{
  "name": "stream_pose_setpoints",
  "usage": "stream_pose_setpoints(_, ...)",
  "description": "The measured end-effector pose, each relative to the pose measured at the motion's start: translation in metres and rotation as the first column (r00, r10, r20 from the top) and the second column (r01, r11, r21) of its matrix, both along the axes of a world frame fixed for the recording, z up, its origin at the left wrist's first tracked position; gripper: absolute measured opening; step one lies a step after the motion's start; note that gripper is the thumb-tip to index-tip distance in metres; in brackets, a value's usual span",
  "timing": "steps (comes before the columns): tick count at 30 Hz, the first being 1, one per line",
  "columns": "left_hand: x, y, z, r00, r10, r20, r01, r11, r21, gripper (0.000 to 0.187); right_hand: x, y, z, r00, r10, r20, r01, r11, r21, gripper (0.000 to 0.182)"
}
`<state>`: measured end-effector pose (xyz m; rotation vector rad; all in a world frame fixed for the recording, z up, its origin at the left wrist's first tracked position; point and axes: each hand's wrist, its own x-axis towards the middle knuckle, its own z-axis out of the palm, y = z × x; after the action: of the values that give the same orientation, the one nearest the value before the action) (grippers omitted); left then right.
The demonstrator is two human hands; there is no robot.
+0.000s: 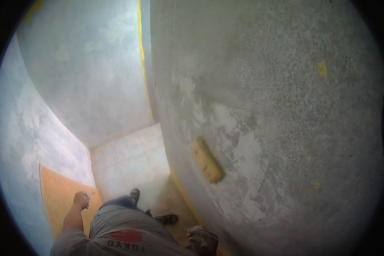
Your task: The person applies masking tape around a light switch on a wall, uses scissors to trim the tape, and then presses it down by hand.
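My left hand (82, 199) is closed in front of an orange-brown panel (57, 192). A small pale, thin piece (91, 195) sticks out from its fingers, too small to name. Low in the view, close to the large grey wall (277, 128), my right hand (202, 239) has its fingers curled in. Pale dust seems to coat those fingers, and whatever they hold is hidden. On that wall, above my right hand, sits a yellow-covered rectangular plate (208, 160), with whitish smooth patches (247, 149) around it.
Yellow tape (141, 51) runs down the corner edge, and a yellow strip (183, 196) follows the wall's foot. Pale floor tiles (128, 158) lie below, where my shoes (166, 219) stand. A bluish-white wall (25, 115) rises on the left.
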<state>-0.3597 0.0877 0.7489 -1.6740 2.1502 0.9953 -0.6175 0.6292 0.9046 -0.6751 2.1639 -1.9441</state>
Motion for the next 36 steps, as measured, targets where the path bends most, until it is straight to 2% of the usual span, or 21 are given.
stream_pose_setpoints(3,0.007,-0.002,-0.019,1.000,0.009,0.014,-0.009,1.000,-0.018,0.012,-0.010,0.000,0.001,0.999,0.005,-0.034,-0.005,1.000,0.006,0.016)
stream_pose_setpoints(5,-0.002,-0.002,-0.038,0.998,0.064,-0.014,-0.064,0.998,-0.006,0.012,-0.031,-0.002,0.008,0.980,0.048,-0.192,-0.070,0.992,-0.108,0.021)
stream_pose_setpoints(6,0.003,-0.009,-0.047,0.999,0.047,-0.006,-0.047,0.999,0.012,0.012,-0.027,-0.014,0.024,0.982,0.035,-0.185,-0.052,0.995,-0.090,0.021)
stream_pose_setpoints(7,0.005,-0.016,-0.050,0.999,0.028,-0.024,-0.028,1.000,0.010,0.012,-0.021,-0.025,0.047,0.938,-0.032,-0.345,0.013,0.998,-0.055,0.031)
stream_pose_setpoints(8,-0.006,-0.013,-0.056,0.999,0.011,-0.041,-0.011,1.000,0.000,0.011,-0.030,-0.026,0.061,0.865,-0.086,-0.495,0.079,0.996,-0.035,0.041)
stream_pose_setpoints(10,-0.023,-0.010,-0.069,0.997,-0.031,-0.072,0.032,0.999,0.014,0.011,-0.041,-0.026,0.093,0.572,-0.110,-0.813,0.259,0.964,0.052,0.054)
stream_pose_setpoints(11,-0.029,-0.011,-0.076,0.995,-0.049,-0.088,0.051,0.998,0.024,0.012,-0.037,-0.030,0.114,0.457,-0.081,-0.886,0.489,0.855,0.174,0.064)
stream_pose_setpoints(12,-0.037,-0.014,-0.084,0.992,-0.070,-0.106,0.073,0.997,0.031,0.012,-0.035,-0.036,0.132,0.346,-0.016,-0.938,0.697,0.674,0.245,0.074)
stream_pose_setpoints(14,-0.044,-0.015,-0.105,0.978,-0.126,-0.165,0.128,0.992,0.002,0.012,-0.057,-0.053,0.145,0.202,0.024,-0.979,0.795,0.580,0.178,0.084)
stream_pose_setpoints(15,-0.048,-0.019,-0.113,0.974,-0.114,-0.194,0.127,0.991,0.052,0.013,-0.058,-0.060,0.150,0.190,0.023,-0.981,0.814,0.555,0.171,0.084)
stream_pose_setpoints(17,-0.080,-0.036,-0.142,0.968,-0.129,-0.214,0.150,0.985,0.084,0.014,-0.088,-0.067,0.120,0.281,0.054,-0.958,0.916,0.284,0.284,0.087)
stream_pose_setpoints(18,-0.078,-0.040,-0.153,0.962,-0.171,-0.211,0.193,0.977,0.088,0.014,-0.086,-0.067,0.114,0.286,0.045,-0.957,0.927,0.242,0.288,0.087)
stream_pose_setpoints(20,-0.081,-0.050,-0.179,0.953,-0.192,-0.234,0.223,0.969,0.111,0.015,-0.087,-0.061,0.097,0.205,-0.048,-0.978,0.942,0.281,0.183,0.086)
stream_pose_setpoints(23,-0.070,-0.068,-0.218,0.944,-0.261,-0.202,0.290,0.948,0.132,0.014,-0.080,-0.048,0.085,0.120,-0.069,-0.990,0.976,0.191,0.105,0.084)
stream_pose_setpoints(27,-0.076,-0.091,-0.240,0.959,-0.198,-0.205,0.246,0.938,0.246,0.013,-0.082,-0.032,0.078,0.088,-0.004,-0.996,0.996,-0.006,0.088,0.081)
stream_pose_setpoints(29,-0.085,-0.103,-0.243,0.963,-0.189,-0.192,0.237,0.933,0.271,0.014,-0.087,-0.029,0.069,0.108,-0.069,-0.992,0.990,-0.084,0.113,0.081)
stream_pose_setpoints(30,-0.086,-0.120,-0.273,0.964,-0.167,-0.205,0.216,0.945,0.245,0.014,-0.087,-0.041,0.044,0.101,-0.058,-0.993,0.989,-0.104,0.106,0.081)
stream_pose_setpoints(32,-0.099,-0.144,-0.279,0.963,-0.171,-0.207,0.216,0.951,0.222,0.014,-0.095,-0.060,0.034,0.158,-0.066,-0.985,0.982,-0.091,0.164,0.074)
stream_pose_setpoints(34,-0.115,-0.166,-0.281,0.950,-0.260,-0.174,0.286,0.947,0.148,0.015,-0.085,-0.097,0.024,0.342,0.041,-0.939,0.930,0.131,0.344,0.061)
stream_pose_setpoints(35,-0.125,-0.172,-0.283,0.950,-0.248,-0.187,0.276,0.951,0.137,0.015,-0.076,-0.103,0.015,0.344,0.024,-0.939,0.932,0.115,0.344,0.061)
stream_pose_setpoints(36,-0.137,-0.171,-0.276,0.946,-0.265,-0.188,0.291,0.949,0.124,0.015,-0.068,-0.103,0.013,0.384,0.024,-0.923,0.899,0.219,0.380,0.056)
